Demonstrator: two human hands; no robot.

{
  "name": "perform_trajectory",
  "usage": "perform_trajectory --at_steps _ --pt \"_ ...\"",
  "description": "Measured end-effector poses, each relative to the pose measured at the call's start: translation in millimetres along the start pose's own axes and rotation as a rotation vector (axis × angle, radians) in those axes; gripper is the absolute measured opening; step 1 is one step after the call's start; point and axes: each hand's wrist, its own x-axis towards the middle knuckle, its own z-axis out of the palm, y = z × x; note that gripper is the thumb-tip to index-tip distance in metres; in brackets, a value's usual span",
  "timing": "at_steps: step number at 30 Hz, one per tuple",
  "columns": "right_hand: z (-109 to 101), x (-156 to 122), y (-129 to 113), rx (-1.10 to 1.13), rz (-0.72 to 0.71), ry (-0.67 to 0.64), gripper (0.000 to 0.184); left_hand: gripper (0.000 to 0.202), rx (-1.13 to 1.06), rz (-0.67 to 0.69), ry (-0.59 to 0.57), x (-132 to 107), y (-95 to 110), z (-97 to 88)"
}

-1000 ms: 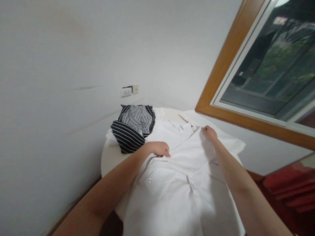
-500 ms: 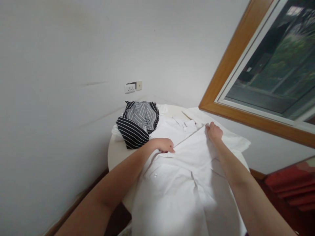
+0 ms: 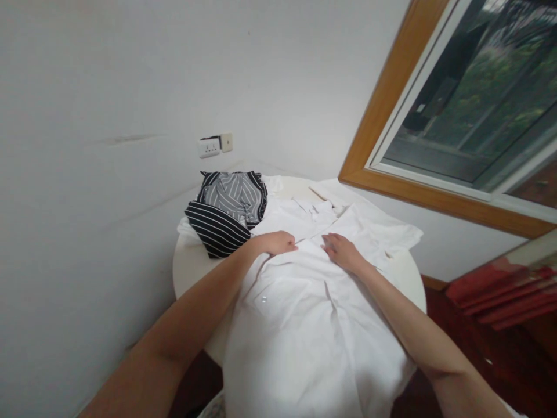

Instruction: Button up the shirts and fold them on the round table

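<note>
A white shirt (image 3: 300, 325) with small clear buttons lies over the round table and hangs down its near side towards me. My left hand (image 3: 281, 242) is closed, its fingers pinching the shirt's folded edge at the middle of the table. A short way to its right, my right hand (image 3: 343, 251) rests on the white cloth with its fingers apart and slightly bent. Between both hands runs a fold in the fabric. More loose white cloth (image 3: 383, 226) spreads beyond my right hand to the table's right edge.
Black and grey striped cloth (image 3: 230, 212) lies heaped at the table's back left. The white round table (image 3: 191, 270) stands against the wall. A wood-framed window (image 3: 435, 186) juts in at the right, a socket (image 3: 209, 147) is on the wall, and red fabric (image 3: 496, 293) lies lower right.
My right hand has let go of the shirt's far right edge and come back nearer my left hand. My left hand keeps its hold. The view has shifted slightly to the right.
</note>
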Motion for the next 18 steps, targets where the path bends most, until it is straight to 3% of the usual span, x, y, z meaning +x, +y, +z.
perform_trajectory --at_steps 2,4,13,18 --pt "12 -2 0 -0.006 0.04 0.034 0.046 0.035 -0.004 -0.026 0.052 -1 1 -1.8" --pt "18 -3 1 -0.001 0.051 0.048 0.046 0.041 -0.076 -0.079 0.01 -4 2 -5.1" --pt "17 -3 5 0.028 0.042 0.075 0.047 0.059 -0.321 -0.19 -0.494 -35 8 -28.0" --pt "17 -2 6 0.05 0.049 0.099 0.046 0.081 -0.282 -0.176 -0.488 -40 19 -28.1"
